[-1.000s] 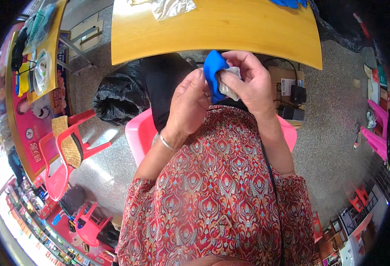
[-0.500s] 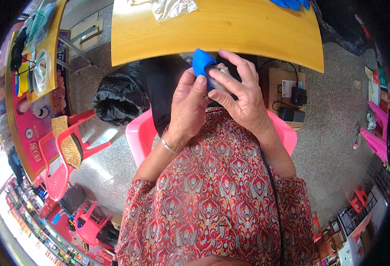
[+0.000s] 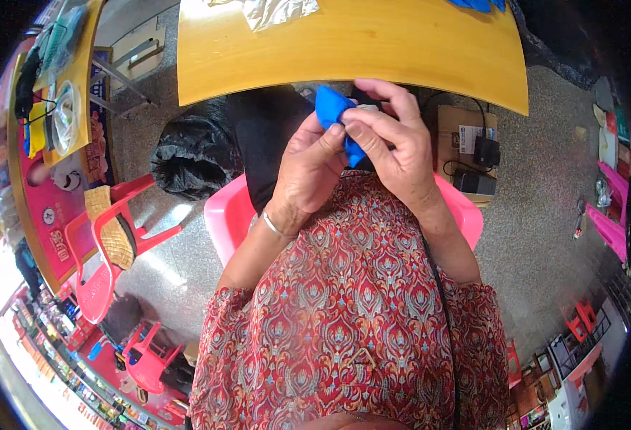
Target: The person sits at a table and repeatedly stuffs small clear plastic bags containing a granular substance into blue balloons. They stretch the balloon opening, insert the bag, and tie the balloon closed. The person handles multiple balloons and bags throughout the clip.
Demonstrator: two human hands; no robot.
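Observation:
A small folded piece of bright blue cloth [image 3: 332, 106] is held up between both hands, just short of the table edge. My left hand [image 3: 303, 166] pinches its lower left side between thumb and fingers. With thumb and forefinger together, my right hand [image 3: 401, 147] grips the cloth's middle, while its other fingers stick out above. A tip of blue shows below the pinch, between the hands. Something pale shows behind the right fingers, too covered to name.
Ahead stands a yellow wooden table [image 3: 358, 50] with a clear plastic bag [image 3: 280, 11] and more blue cloth [image 3: 477, 4] on it. A black plastic bag [image 3: 193, 158] lies left of my legs. To the right is a cardboard piece [image 3: 448, 132] bearing black devices. A red chair [image 3: 97, 279] stands left.
My right thumb and forefinger have closed onto the blue cloth, where they were spread before. The greyish stuff beside it is now mostly covered, and a blue tip shows lower down.

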